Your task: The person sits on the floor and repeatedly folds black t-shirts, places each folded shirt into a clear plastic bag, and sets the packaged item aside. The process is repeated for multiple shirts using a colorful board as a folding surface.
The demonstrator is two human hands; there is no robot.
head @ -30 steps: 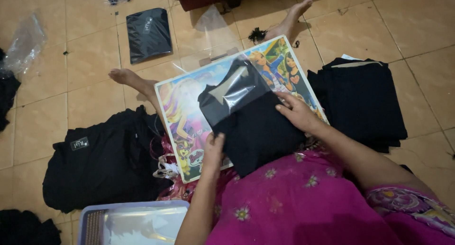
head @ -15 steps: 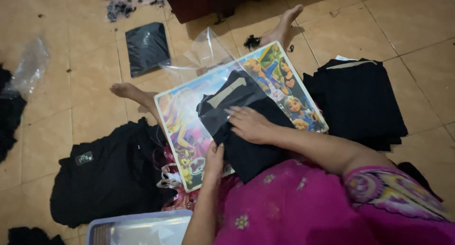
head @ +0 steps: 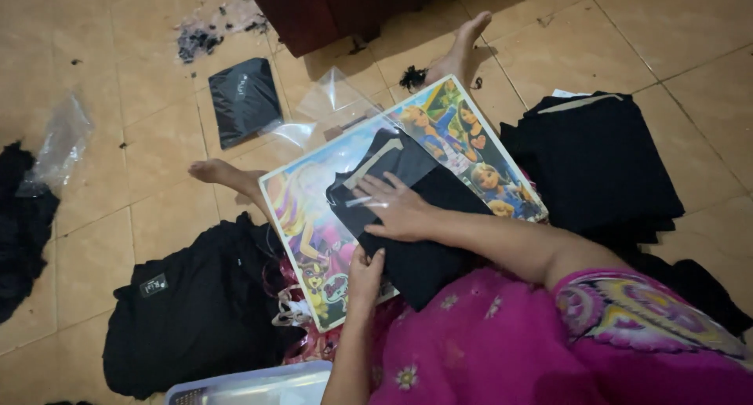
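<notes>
the right hand (head: 398,210) lies flat, palm down, fingers spread, on a folded black garment (head: 416,217) – it presses, it does not grasp. its forearm comes in from the right, crossing the lap. the left hand (head: 365,273) reaches up from the near side, and its fingers rest on the near left edge of the garment; i cannot tell if they pinch it. the garment lies on a colourful cartoon board (head: 314,217) over the person's legs. a stack of black clothes (head: 596,162) is at the right – a black pile (head: 196,311) at the left, a bagged black piece (head: 245,99) far on the tiled floor (head: 118,83).
</notes>
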